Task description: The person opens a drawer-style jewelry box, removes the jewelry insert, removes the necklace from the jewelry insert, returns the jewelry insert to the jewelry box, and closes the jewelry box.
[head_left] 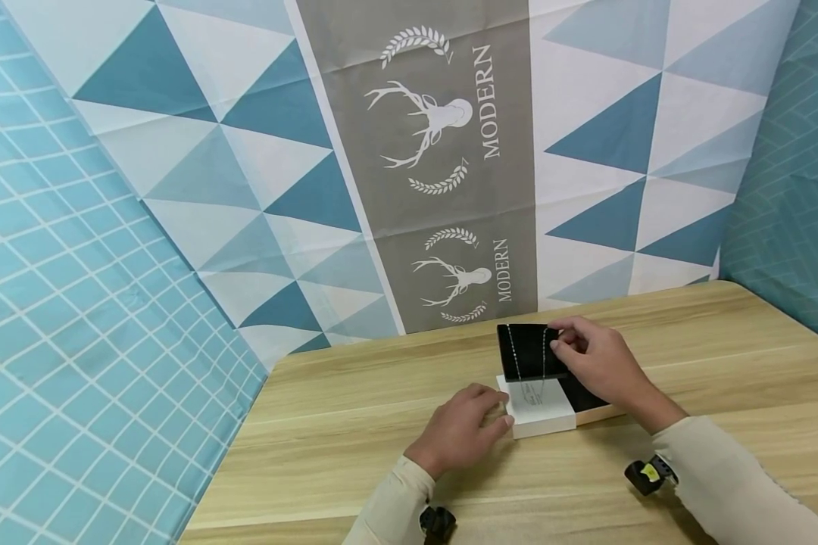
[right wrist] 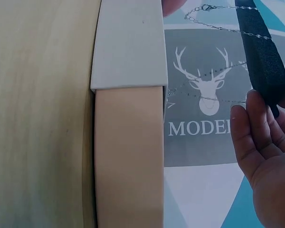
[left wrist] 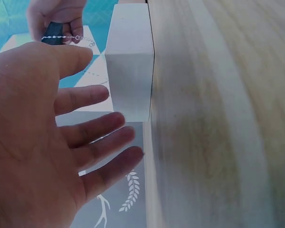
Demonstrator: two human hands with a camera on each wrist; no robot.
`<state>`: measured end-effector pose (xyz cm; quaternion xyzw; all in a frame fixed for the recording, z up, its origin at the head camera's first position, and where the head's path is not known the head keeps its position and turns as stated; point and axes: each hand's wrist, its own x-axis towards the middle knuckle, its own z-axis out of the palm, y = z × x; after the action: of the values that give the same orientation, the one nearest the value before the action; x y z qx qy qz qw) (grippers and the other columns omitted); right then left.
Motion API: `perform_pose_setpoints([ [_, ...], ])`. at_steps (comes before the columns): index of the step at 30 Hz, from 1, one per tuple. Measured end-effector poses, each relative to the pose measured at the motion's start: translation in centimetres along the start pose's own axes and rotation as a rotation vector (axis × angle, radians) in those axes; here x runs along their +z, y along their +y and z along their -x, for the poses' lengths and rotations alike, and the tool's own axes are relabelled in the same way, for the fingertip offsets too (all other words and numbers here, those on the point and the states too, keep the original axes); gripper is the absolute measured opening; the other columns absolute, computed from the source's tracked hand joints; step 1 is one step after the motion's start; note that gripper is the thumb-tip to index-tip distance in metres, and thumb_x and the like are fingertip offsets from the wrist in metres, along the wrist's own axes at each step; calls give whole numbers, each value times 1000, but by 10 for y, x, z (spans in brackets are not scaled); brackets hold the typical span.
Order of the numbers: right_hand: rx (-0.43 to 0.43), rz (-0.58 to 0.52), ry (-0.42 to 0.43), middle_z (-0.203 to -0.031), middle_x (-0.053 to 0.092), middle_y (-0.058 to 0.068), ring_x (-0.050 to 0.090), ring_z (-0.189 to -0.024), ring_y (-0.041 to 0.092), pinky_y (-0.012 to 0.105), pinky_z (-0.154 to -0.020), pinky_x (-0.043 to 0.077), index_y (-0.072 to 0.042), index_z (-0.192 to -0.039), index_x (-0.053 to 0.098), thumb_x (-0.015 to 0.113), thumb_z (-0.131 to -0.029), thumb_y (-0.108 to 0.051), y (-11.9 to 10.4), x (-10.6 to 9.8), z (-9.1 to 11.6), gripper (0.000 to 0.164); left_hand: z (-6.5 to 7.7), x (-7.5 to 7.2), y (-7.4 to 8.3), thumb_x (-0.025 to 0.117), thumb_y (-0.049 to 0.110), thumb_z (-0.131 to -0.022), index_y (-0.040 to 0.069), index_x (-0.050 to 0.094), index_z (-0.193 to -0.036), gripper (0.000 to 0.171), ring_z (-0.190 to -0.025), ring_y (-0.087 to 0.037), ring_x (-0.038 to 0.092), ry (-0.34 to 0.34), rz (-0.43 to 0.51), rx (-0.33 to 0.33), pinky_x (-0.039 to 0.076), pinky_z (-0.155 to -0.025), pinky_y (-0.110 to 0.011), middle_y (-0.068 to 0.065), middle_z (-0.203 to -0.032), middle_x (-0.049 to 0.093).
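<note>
My right hand (head_left: pixel 603 359) pinches the right edge of a black foam pad (head_left: pixel 528 350), raised above a jewelry box. A thin silver chain necklace (right wrist: pixel 218 27) is looped over the pad, its ends hanging loose with the clasp showing in the right wrist view. The box has a white sleeve (head_left: pixel 545 415) with faint print on top. Its tan drawer (right wrist: pixel 128 152) sticks out at the right, dark inside. At the sleeve's left end is my left hand (head_left: pixel 458 430), thumb and fingers spread around that end; in the left wrist view its fingers are extended and loose.
The box lies on a light wood-grain table (head_left: pixel 354 409). Behind stands a wall covering (head_left: pixel 450 189) with triangles and a grey deer-print strip. Blue tiled covering (head_left: pixel 95 303) borders the table's left. Black cameras are strapped on both wrists, by pale sleeves.
</note>
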<state>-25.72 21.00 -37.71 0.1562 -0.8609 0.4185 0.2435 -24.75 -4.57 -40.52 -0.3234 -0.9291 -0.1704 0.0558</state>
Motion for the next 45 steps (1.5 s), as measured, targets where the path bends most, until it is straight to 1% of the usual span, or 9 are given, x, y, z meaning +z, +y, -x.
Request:
perform_pose_setpoints([
  [5,-14,0,-5,-89,65,3,57,-75,18,26,-63,50,-1,-122,65,62,-99,-11,-3,1,-1,25,0,-1,0,58,37,-102,14,70,-125,35,-116,-16,57,103,-8,0,51,-93,-33,-2,-125,61],
  [7,-19,-1,-7,-89,65,3,57,-75,18,26,-63,50,-2,-122,66,62,-99,-11,-5,1,-1,25,-1,-1,-1,60,33,-100,13,72,-121,31,-107,-14,59,129,0,4,52,-87,-29,-1,-116,63],
  [10,-24,4,-10,-89,65,3,57,-75,17,27,-63,49,-2,-122,66,62,-99,-11,-7,1,0,25,-1,-1,-2,62,29,-99,12,74,-117,27,-94,-8,60,134,20,0,51,-76,-22,3,-103,65],
  [13,-25,8,-13,-90,66,2,57,-75,17,27,-63,49,-2,-121,66,62,-99,-12,-9,1,1,25,-3,-1,-1,63,27,-98,13,75,-113,24,-86,-2,60,123,39,0,49,-70,-18,6,-96,67],
  [17,-30,7,-18,-90,66,2,57,-75,16,28,-64,49,-3,-122,66,62,-99,-11,-9,1,2,25,-5,-1,2,63,27,-98,15,76,-112,22,-80,4,57,76,91,3,47,-69,-16,11,-93,66],
  [24,-55,-5,-26,-88,65,1,58,-74,14,27,-64,50,-3,-121,66,63,-98,-10,-11,3,2,24,-6,0,5,61,30,-100,17,75,-114,23,-68,5,52,-19,179,-1,45,-63,-16,17,-80,62],
  [28,-58,-18,-32,-88,65,0,58,-73,13,27,-63,50,-3,-121,66,63,-98,-9,-13,4,3,24,-5,1,4,60,29,-100,17,73,-118,25,-64,6,52,-34,182,15,44,-61,-15,18,-73,59],
  [35,-60,-34,-41,-87,65,-1,58,-71,12,27,-62,50,-3,-122,66,64,-98,-10,-14,7,4,25,-6,1,5,60,31,-101,18,72,-121,26,-67,9,54,-54,189,64,45,-64,-13,18,-76,65],
  [45,-71,-62,-47,-86,66,-2,58,-69,10,28,-62,50,-4,-121,67,65,-97,-9,-16,13,5,24,-5,0,8,59,32,-102,17,72,-122,28,-57,5,50,-84,226,39,43,-56,-16,19,-70,59],
])
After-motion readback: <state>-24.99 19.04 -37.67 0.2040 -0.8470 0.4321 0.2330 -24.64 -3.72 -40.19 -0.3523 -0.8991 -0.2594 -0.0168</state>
